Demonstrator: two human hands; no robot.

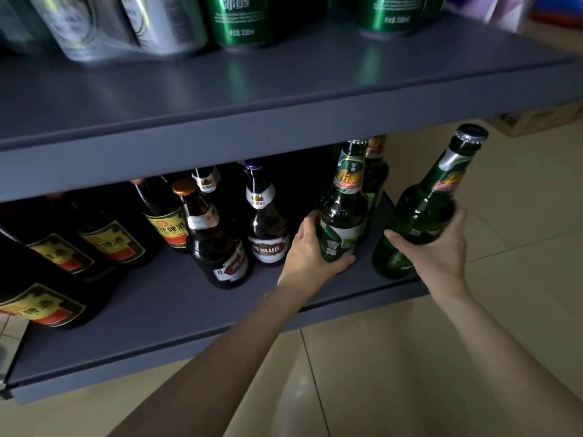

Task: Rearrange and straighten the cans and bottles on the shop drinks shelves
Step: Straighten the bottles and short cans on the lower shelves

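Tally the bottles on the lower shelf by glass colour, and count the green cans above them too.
Green glass bottles: 3 (one in the left hand, one in the right hand, one behind)
Dark brown bottles: 7 in view; any further back are hidden in shadow
Green cans, upper shelf: 2 clear, edges cut off
Total: 12

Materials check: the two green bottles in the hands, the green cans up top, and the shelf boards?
Green beer bottle in the left hand and tilted green beer bottle in the right hand: glossy translucent glass by the look, with paper labels and crimped metal caps. Green 330ml cans: shiny metal, probably aluminium, streaked with highlights. Grey-blue shelf board: likely painted sheet metal, with a smooth satin sheen that faintly reflects the cans.
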